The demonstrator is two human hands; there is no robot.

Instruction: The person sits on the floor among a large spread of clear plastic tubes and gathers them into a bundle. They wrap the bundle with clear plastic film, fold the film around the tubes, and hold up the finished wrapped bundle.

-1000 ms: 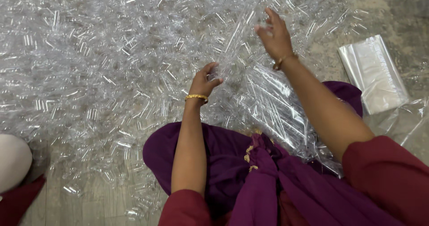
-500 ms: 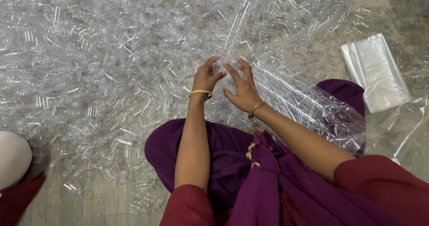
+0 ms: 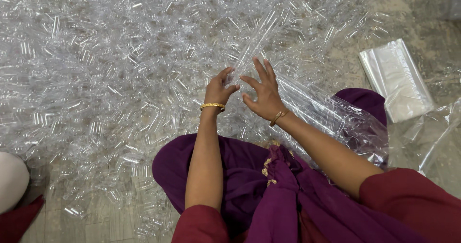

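Left hand point(image 3: 220, 88) loosely curled, fingertips pinching small clear plastic tubes point(image 3: 120, 70). Right hand point(image 3: 263, 93) spread, palm toward left, just at 3 o'clock. Tubes heaped from 9 to 1 o'clock. Bag stack point(image 3: 394, 79) at 2 o'clock.

A wide spread of small clear plastic tubes point(image 3: 120, 65) lies on the floor point(image 3: 413, 17), filling the space ahead and to the left. Both hands are raised over its near edge, the left hand point(image 3: 219, 89) just beside the right hand point(image 3: 261, 93). Under the right forearm a bag of tubes point(image 3: 331, 115) lies across the lap. Further right, a stack of flat plastic bags point(image 3: 396, 79) lies on the floor, well apart from the hands
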